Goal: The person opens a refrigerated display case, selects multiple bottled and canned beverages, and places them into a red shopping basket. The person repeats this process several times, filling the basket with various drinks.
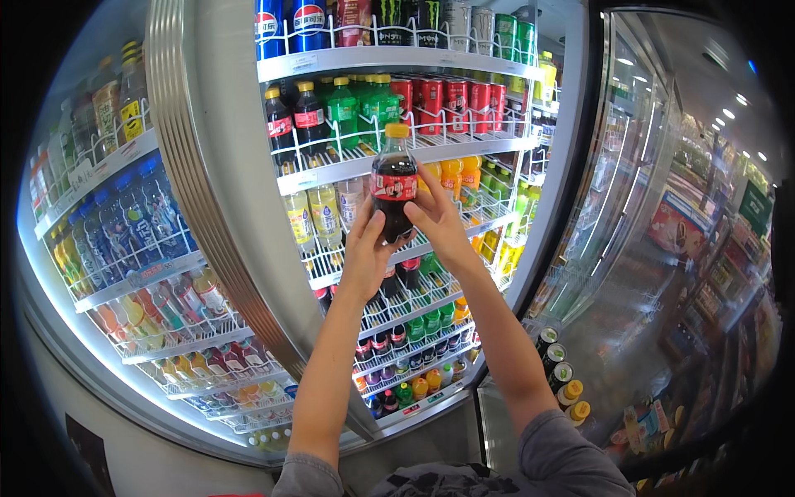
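Observation:
Both of my hands hold up a small plastic bottle of dark cola point(395, 186) with a yellow cap and a red label. It stands upright in front of the shelves of a lit drinks fridge. My left hand point(367, 248) grips its lower left side, thumb on the front. From the right, my right hand point(438, 217) holds it, thumb near the base and fingers behind it. Behind the bottle, a white wire shelf point(348, 168) bears red cans point(456, 105), green soda bottles point(343, 109) and two similar cola bottles point(308, 115).
Left of a metal post point(199, 174), another fridge section holds blue-capped bottles point(133, 205). The open glass door point(605, 161) stands to the right. Several cans point(554, 355) and yellow-capped bottles point(569, 392) stand low by my right elbow. Store shelving point(714, 292) lies farther right.

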### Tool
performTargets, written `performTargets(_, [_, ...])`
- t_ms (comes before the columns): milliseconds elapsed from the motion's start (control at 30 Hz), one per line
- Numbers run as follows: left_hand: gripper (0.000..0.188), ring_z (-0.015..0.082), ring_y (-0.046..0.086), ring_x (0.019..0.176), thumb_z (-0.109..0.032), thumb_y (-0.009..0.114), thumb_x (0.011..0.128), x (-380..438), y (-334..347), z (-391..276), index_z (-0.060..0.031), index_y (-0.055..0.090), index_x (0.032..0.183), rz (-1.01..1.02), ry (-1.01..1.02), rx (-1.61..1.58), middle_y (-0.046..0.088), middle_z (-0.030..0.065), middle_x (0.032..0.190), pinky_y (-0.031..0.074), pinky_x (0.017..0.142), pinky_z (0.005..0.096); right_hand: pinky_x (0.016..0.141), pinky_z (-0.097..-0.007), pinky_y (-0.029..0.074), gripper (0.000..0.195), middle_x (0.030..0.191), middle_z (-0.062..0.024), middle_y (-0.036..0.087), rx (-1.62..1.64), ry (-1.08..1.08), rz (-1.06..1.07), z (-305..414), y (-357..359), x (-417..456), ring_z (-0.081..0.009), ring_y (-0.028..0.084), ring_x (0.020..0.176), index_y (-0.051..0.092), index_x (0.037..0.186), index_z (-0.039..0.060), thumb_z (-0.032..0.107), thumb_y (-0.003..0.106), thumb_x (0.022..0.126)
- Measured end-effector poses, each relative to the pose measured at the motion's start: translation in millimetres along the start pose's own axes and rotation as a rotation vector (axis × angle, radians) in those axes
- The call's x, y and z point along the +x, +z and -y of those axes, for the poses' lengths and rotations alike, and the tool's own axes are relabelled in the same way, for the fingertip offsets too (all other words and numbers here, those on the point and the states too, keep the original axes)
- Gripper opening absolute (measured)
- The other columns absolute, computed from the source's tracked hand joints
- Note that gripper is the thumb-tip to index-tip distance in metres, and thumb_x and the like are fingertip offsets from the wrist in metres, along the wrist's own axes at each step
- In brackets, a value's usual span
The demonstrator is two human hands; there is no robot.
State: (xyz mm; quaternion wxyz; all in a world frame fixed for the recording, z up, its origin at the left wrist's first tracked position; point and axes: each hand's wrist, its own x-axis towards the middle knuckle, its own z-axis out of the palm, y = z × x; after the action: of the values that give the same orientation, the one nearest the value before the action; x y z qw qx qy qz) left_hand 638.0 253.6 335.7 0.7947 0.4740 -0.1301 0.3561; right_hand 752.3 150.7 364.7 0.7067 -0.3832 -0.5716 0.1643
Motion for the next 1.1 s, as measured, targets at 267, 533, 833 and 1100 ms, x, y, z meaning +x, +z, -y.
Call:
performTargets(267, [0.057, 0.0154, 0.052, 0.120, -0.021, 0.061, 0.100, -31, -6, 47, 0.0002, 0.040, 0.148, -0.019, -0.084, 0.424, 0.054, 0.0091, 0.132, 0.042, 0.103, 0.0292, 0.110, -0.0351, 0.038, 0.074, 0.143, -0.0157, 0.050, 0.015, 0.069, -0.218, 1, -11, -71, -0.0219, 0.048, 0.132, 0.025, 0.156, 0.0052, 0.020, 0.067, 0.096])
performTargets(533, [0.057, 0.0159, 0.055, 0.119, -0.018, 0.065, 0.097, -72, 7, 77, -0.0013, 0.042, 0.147, 0.008, -0.165, 0.378, 0.059, 0.0091, 0.131, 0.045, 0.101, 0.0297, 0.108, -0.0329, 0.041, 0.064, 0.143, -0.0151, 0.052, -0.006, 0.171, -0.424, -9, -18, -139, -0.0215, 0.052, 0.131, 0.036, 0.150, -0.0012, 0.010, 0.067, 0.095])
performTargets(833, [0.058, 0.0178, 0.054, 0.122, -0.019, 0.063, 0.099, -165, 41, 110, -0.0012, 0.040, 0.149, -0.016, -0.223, 0.398, 0.056, 0.0105, 0.135, 0.045, 0.102, 0.0326, 0.105, -0.0310, 0.044, 0.065, 0.139, -0.0132, 0.055, -0.014, 0.334, -0.450, 12, -17, -240, -0.0183, 0.054, 0.125, 0.034, 0.151, -0.0030, 0.011, 0.066, 0.096])
performTargets(1100, [0.058, 0.0196, 0.053, 0.126, -0.017, 0.065, 0.097, -250, 109, 93, 0.0018, 0.041, 0.147, -0.118, -0.181, 0.419, 0.052, 0.0126, 0.140, 0.040, 0.108, 0.0325, 0.108, -0.0312, 0.040, 0.066, 0.145, -0.0137, 0.049, 0.034, 0.300, -0.369, 68, 4, -307, -0.0192, 0.050, 0.131, 0.031, 0.151, -0.0060, 0.007, 0.064, 0.096])
